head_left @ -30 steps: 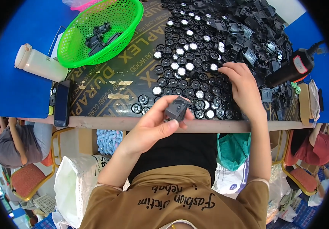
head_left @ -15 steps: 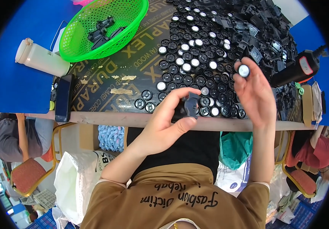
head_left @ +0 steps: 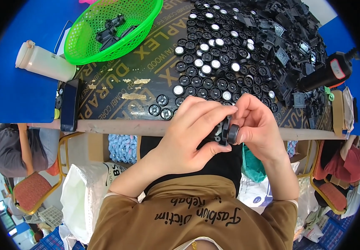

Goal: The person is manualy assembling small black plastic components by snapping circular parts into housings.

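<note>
My left hand grips a black plastic part just beyond the table's near edge. From the right, my right hand pinches a small black wheel and holds it against that part's side. The fingers of both hands nearly meet above the two pieces and partly cover them. Beyond my hands lie many small black wheels, several of them with silver-white faces. A large heap of black plastic parts fills the far right of the table.
A green basket with a few black parts stands far left, near a white bottle and a phone. At right lies a black corded tool. Other people sit at both sides; white sacks are below the table.
My right hand has come down and left with the wheel, bringing it against the black part. My left hand has turned slightly and moved a little lower, still holding the part.
</note>
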Tool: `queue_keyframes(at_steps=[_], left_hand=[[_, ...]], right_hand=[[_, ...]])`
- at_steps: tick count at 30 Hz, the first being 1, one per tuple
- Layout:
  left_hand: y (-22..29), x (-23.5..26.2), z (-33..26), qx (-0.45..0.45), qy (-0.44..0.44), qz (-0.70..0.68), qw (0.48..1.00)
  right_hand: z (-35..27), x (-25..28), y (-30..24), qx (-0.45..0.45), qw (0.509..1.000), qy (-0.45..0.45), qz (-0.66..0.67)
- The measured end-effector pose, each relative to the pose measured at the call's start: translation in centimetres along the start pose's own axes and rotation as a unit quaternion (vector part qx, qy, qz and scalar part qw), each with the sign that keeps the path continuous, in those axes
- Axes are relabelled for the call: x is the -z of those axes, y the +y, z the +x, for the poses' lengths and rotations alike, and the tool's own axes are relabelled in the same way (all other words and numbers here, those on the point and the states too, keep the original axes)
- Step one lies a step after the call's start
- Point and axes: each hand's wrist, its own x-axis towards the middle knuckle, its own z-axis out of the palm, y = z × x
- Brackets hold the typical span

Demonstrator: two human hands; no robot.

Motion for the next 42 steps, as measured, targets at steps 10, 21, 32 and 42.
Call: queue_keyframes(at_steps=[10, 21, 32, 42], left_hand=[[0.8, -0.2, 0.0, -0.071, -0.005, 0.004, 0.997], [-1.1, 1.2, 0.0, 0.072, -0.048, 0.002, 0.996], [-0.9, -0.2, 1.7, 0.316, 0.089, -0.66, 0.676], [1.0, -2.2, 2.1, 0.371, 0.169, -0.684, 0.605]], right_hand=[[-0.2, -0.1, 0.1, -0.117, 0.989, -0.042, 0.077], [4.5, 2.4, -3.4, 0.144, 0.781, 0.045, -0.606], [5.9, 2.7, -3.4, 0.232, 0.677, 0.122, -0.688], [0.4, -2.9, 2.6, 0.447, 0.653, 0.105, -0.603]])
